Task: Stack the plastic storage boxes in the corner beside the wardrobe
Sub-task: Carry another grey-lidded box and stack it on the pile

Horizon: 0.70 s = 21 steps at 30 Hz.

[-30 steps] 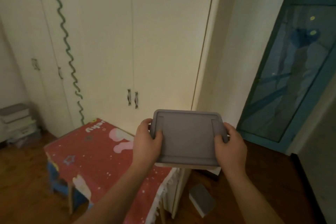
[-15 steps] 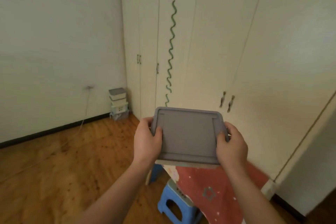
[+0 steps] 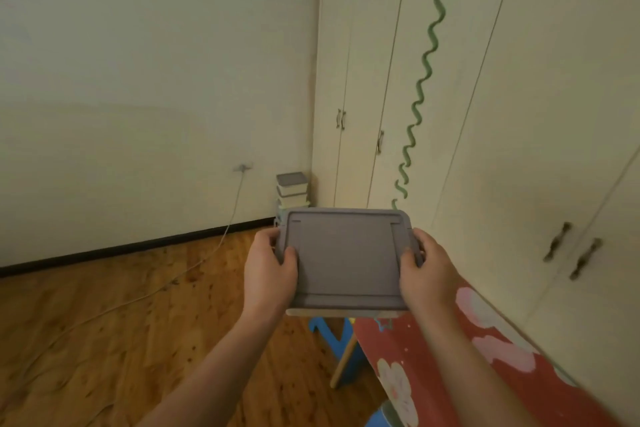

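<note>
Wardrobe (image 3: 485, 114) fills the right; stacked boxes (image 3: 292, 189) sit in the corner at its left side. Nearer, a grey-lidded box (image 3: 346, 256) is gripped by left hand (image 3: 270, 274) and right hand (image 3: 427, 270), thumbs curled over the lid.

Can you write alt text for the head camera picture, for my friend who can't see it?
Two hands, left hand and right hand, hold a grey-lidded plastic box by its sides. Ahead, a small stack of boxes stands in the corner beside a white wardrobe, on a wooden floor.
</note>
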Tool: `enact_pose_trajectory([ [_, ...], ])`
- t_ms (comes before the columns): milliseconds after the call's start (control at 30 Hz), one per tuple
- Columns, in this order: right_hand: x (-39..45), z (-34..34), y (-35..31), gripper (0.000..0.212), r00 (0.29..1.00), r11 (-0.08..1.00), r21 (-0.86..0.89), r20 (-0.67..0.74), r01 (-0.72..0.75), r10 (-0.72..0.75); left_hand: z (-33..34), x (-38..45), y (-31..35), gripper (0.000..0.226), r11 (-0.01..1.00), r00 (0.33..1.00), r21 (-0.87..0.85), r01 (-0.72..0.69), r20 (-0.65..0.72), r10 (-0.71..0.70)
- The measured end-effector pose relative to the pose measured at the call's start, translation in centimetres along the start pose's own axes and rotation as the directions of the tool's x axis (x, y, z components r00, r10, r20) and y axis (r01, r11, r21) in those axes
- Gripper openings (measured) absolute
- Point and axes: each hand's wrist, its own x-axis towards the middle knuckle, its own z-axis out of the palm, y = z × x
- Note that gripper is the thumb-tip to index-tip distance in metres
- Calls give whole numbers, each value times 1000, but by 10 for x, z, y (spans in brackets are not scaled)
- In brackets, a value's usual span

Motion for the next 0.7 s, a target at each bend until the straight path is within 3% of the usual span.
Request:
enact_pose_trajectory([
  [267, 110, 77, 1, 42, 998, 999, -28, 59, 37, -35, 51, 105, -17, 44, 996, 995, 78, 52, -84, -45],
  [700, 216, 242, -20, 38, 980, 994, 15, 167, 108, -109, 66, 263, -93, 48, 982, 979, 139, 125, -179, -99],
])
